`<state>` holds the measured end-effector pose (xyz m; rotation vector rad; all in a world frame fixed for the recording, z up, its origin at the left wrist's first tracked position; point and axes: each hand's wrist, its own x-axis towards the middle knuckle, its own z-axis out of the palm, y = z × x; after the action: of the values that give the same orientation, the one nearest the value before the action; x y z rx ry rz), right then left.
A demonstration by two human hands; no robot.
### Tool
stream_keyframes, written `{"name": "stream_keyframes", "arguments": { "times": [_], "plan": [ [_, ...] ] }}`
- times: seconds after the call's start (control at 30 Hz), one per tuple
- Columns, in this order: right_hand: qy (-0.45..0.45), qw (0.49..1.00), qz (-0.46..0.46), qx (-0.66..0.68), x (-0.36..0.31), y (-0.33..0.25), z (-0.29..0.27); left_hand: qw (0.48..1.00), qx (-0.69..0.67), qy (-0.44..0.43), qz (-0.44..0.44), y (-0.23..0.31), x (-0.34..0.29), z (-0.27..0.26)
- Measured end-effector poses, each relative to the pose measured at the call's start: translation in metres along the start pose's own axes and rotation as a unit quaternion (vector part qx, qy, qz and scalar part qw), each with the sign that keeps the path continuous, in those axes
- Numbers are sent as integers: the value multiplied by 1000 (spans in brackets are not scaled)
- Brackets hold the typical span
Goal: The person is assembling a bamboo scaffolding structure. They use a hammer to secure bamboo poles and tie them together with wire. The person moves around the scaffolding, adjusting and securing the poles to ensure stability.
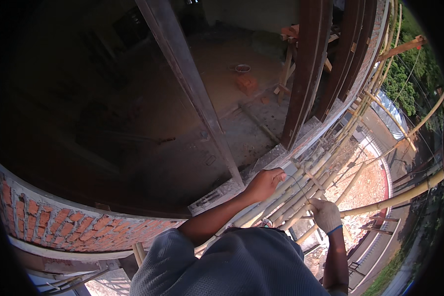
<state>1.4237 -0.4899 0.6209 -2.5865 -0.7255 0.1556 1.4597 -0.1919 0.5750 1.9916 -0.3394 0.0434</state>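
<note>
I judge tying unfinished: left hand [268, 183] and gloved right hand [326, 215] pinch thin cord [298, 185], bamboo poles [291, 205] beneath.

Smooth bamboo poles [292, 198], rough brick wall [79, 228] – v. matt, txtd. cloth shirt [246, 261], matt fabric glove [326, 216]

The dim floor [214, 59] indoors carries a round, pale-rimmed basin [242, 68], a clump of orange bricks [246, 84] near it and a long, thin pole [259, 123].
</note>
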Motion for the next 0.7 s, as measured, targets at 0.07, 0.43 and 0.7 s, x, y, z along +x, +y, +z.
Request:
{"name": "stream_keyframes", "arguments": {
  "times": [0.07, 0.43, 0.7],
  "plan": [
    [-28, 994, 15, 107, 4, 3, 1, 998, 26, -9, -53, -17, -7, -24],
    [-168, 887, -101, 418, 79, -26, 14, 957, 64, -80, -273, -37, -127, -95],
    [-527, 819, -194, 116, 108, -85, -5, 886, -93, 334, -308, -44, -187, -115]
  ]
}}
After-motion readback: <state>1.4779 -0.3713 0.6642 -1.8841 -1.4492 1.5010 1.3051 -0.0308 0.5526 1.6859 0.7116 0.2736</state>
